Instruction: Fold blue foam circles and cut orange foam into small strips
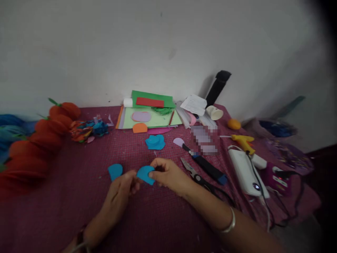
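Both of my hands meet over the middle of the maroon cloth (65, 196). My right hand (171, 175) pinches a blue foam petal (145, 174) by its upper edge. My left hand (122, 191) has its fingers curled against the petal's lower left edge. A second blue petal (115, 171) lies flat on the cloth just left of my left hand. A pile of blue petals (155, 142) lies farther back. A silver bangle (230, 223) circles my right wrist.
Scissors (195, 174) and a black-and-blue cutter (207, 168) lie right of my hands. Beyond them sit a yellow glue gun (243, 142), a white power bank (246, 172) with cables, stacked coloured sheets (150, 112) by the wall, and orange paper pumpkins (42, 130) at the left.
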Action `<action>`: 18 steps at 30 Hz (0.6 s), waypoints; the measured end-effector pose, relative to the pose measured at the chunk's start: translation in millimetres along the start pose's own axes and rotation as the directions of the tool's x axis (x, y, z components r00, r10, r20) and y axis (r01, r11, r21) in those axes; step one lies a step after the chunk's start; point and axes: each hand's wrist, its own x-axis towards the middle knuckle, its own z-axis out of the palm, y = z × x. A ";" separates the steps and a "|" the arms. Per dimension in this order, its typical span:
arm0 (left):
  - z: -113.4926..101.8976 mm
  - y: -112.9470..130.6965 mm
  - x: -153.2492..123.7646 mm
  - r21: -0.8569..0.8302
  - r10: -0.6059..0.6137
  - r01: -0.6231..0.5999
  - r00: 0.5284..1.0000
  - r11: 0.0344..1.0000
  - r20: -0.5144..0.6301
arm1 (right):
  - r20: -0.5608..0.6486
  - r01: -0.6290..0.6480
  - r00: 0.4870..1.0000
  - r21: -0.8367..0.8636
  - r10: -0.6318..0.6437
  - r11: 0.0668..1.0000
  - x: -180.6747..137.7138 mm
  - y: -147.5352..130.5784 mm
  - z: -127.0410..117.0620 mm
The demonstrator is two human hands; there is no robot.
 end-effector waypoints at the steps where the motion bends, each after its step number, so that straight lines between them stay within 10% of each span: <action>1: 0.2 1.3 0.1 -0.039 -0.013 0.013 1.000 0.999 0.021 | 0.006 -0.008 1.000 -0.005 0.008 1.000 -0.5 -0.8 0.9; 12: 7.2 9.6 -1.7 -0.227 0.010 0.013 0.995 0.974 0.100 | 0.077 0.182 0.981 -0.032 -0.179 0.983 -0.5 5.0 0.9; 18: -55.5 -4.9 20.4 -0.224 0.000 0.055 0.971 0.973 0.239 | 0.023 0.147 0.989 -0.001 -0.147 0.989 2.1 4.9 -4.8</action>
